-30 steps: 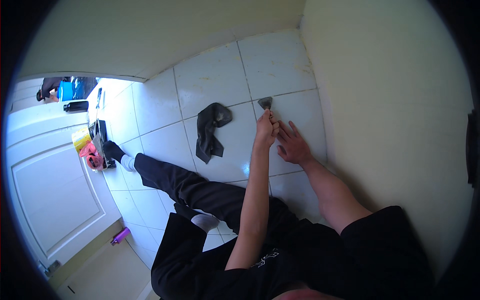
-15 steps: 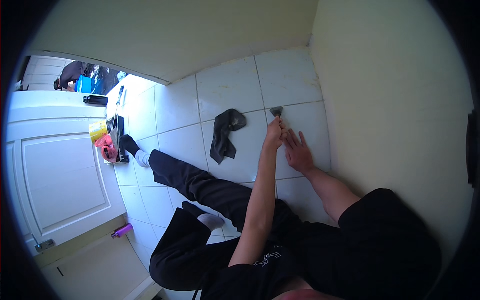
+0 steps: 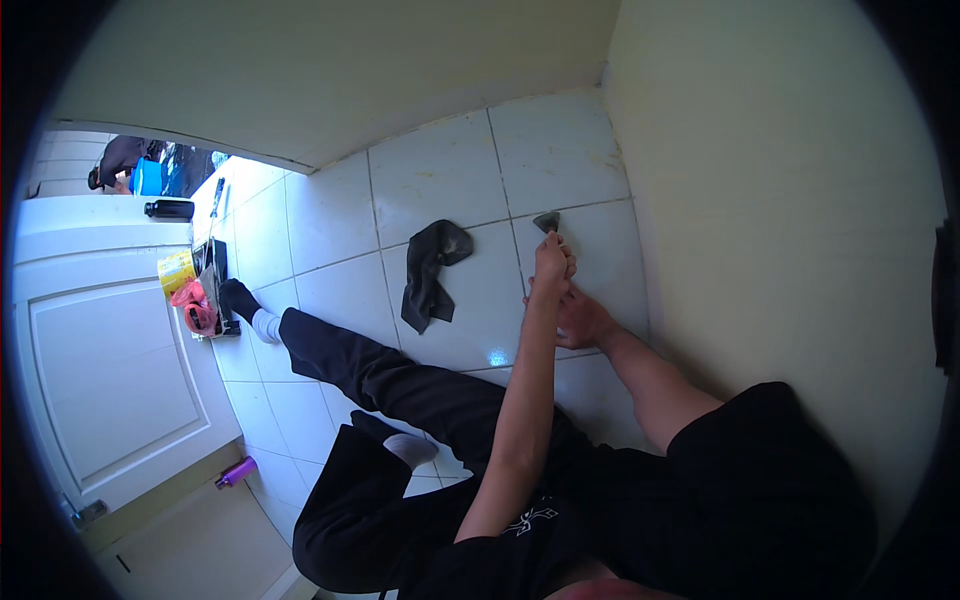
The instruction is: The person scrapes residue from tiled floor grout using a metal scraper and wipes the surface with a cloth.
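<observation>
While the left hand point(image 3: 555, 262) is gripping the scraper point(image 3: 547, 222), its fingers curling together around the handle, the right hand point(image 3: 580, 318) is resting low against the floor point(image 3: 325, 220), partly hiding behind the left forearm point(image 3: 525, 400). One fingertip of the right hand is peeping out past that forearm; the other fingers are mostly hiding, so I cannot tell whether they are spreading or pressing together. The scraper is pointing away from the body, its grey blade sitting by a grout line, with the right-hand wall point(image 3: 780, 200) rising farther over. To its left, a dark cloth point(image 3: 425, 285) is lying bent on the tiles, apart from both hands. One leg point(image 3: 360, 365) is stretching left, its foot point(image 3: 238, 298) almost reaching a pink bag point(image 3: 190, 295) and a yellow packet point(image 3: 176, 270) beside the white door point(image 3: 120, 360). A black bottle point(image 3: 168, 209) is showing near the door's upper edge, a purple bottle point(image 3: 236, 472) near its lower corner. Past the door, another person point(image 3: 122, 155) is bending beside a blue tub point(image 3: 147, 177).
</observation>
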Tool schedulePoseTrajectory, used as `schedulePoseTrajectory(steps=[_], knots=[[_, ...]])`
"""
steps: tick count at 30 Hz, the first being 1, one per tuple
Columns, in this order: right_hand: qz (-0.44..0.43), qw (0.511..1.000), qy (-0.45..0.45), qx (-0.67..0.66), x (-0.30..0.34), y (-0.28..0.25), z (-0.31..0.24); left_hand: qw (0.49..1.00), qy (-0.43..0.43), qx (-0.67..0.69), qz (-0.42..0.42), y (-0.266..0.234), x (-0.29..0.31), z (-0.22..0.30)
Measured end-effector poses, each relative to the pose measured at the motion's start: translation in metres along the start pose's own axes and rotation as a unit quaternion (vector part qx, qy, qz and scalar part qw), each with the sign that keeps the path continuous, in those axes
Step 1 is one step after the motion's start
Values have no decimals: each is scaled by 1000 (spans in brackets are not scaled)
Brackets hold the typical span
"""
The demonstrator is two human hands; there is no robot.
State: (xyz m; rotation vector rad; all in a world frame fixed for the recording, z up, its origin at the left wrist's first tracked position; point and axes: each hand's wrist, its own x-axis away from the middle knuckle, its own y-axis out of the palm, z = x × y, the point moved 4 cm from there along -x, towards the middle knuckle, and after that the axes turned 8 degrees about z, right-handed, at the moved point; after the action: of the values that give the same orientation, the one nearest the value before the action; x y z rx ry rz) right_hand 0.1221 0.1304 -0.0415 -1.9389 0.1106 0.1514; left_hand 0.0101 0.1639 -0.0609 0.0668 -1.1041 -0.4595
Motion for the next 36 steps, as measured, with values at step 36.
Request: schedulePoseTrajectory(steps=[36], knots=[[-19, 998, 53, -26, 1, -12, 1, 995, -1, -102, 6, 1, -10, 17]])
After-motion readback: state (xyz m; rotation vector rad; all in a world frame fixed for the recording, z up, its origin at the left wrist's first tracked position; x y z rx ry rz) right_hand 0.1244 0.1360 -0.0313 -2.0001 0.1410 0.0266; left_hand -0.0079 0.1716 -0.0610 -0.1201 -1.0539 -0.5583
